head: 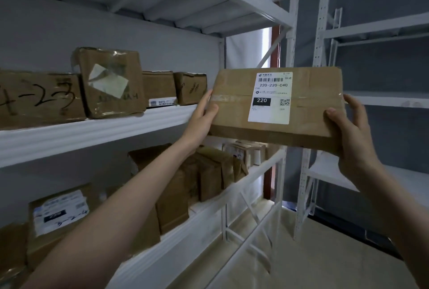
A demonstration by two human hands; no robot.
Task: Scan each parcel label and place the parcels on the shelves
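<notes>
A flat brown cardboard parcel (pixel 234 107) is held up in the air in front of the white shelving, just right of the middle shelf's (pixel 92 130) right end. Its white label (pixel 270 112) with a barcode, "220-220-C40" and a QR code faces me. My left hand (pixel 202 116) grips the parcel's left edge, thumb on the front. Gripping the lower right corner is my right hand (pixel 348 130), thumb on the front and fingers behind. No scanner is in view.
Several brown parcels (pixel 111 81) stand on the middle shelf, with bare board at its right end. More parcels (pixel 176 184) fill the lower shelf (pixel 209 209). A second white rack (pixel 383 98) stands at the right against a grey wall. Pale floor lies below.
</notes>
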